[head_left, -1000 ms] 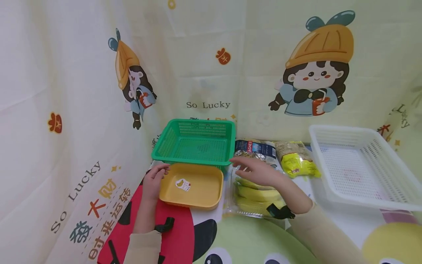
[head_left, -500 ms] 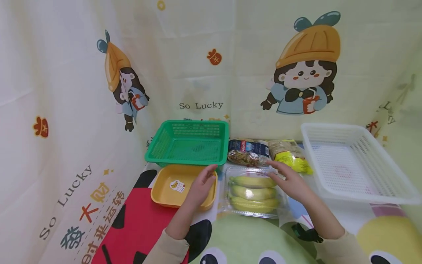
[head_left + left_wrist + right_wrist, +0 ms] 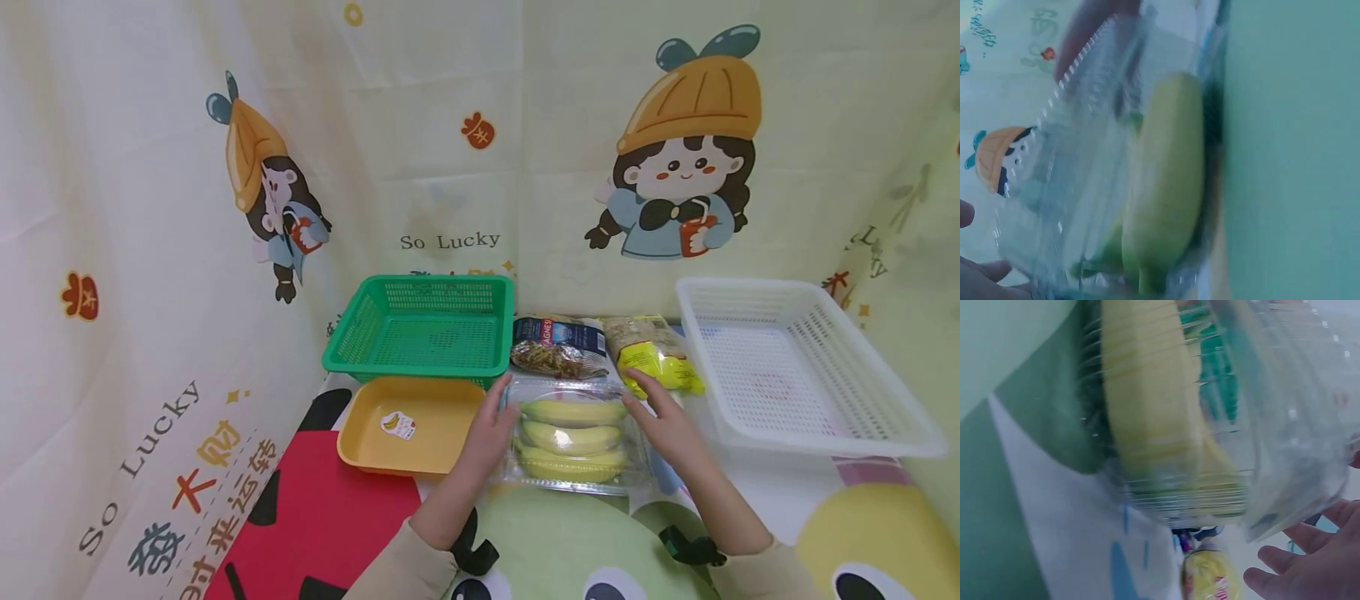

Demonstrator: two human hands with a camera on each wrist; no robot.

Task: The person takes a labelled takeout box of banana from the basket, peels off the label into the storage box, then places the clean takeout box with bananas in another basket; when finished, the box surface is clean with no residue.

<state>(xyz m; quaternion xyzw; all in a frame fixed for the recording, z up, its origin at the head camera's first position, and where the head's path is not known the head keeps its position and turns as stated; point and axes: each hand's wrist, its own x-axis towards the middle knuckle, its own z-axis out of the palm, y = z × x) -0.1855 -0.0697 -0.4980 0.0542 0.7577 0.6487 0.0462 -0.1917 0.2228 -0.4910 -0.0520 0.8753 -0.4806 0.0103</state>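
A clear plastic clamshell box (image 3: pixel 570 486) with several yellow bananas (image 3: pixel 573 437) inside rests on the table in the middle of the head view. At its left side is my left hand (image 3: pixel 490 429), fingers pointing forward along the box edge. My right hand (image 3: pixel 666 421) flanks the opposite side, fingers spread. In the right wrist view, the right hand (image 3: pixel 1316 559) has extended fingers right at the box lid (image 3: pixel 1297 425). The left wrist view shows left fingertips (image 3: pixel 994 272) near the box's ridged rim (image 3: pixel 1054 103); motion blurs this view.
A yellow tub (image 3: pixel 412 462) with a banana sticker stands left of the box. Behind it is a green basket (image 3: pixel 420 367). Two food bags, one dark blue (image 3: pixel 558 346) and one yellow (image 3: pixel 654 354), lie behind the box. A white basket (image 3: pixel 817 437) stands at the right.
My left hand has come from the yellow tub's left side across to the box's left side. My right hand has moved from above the bananas to the box's right side.
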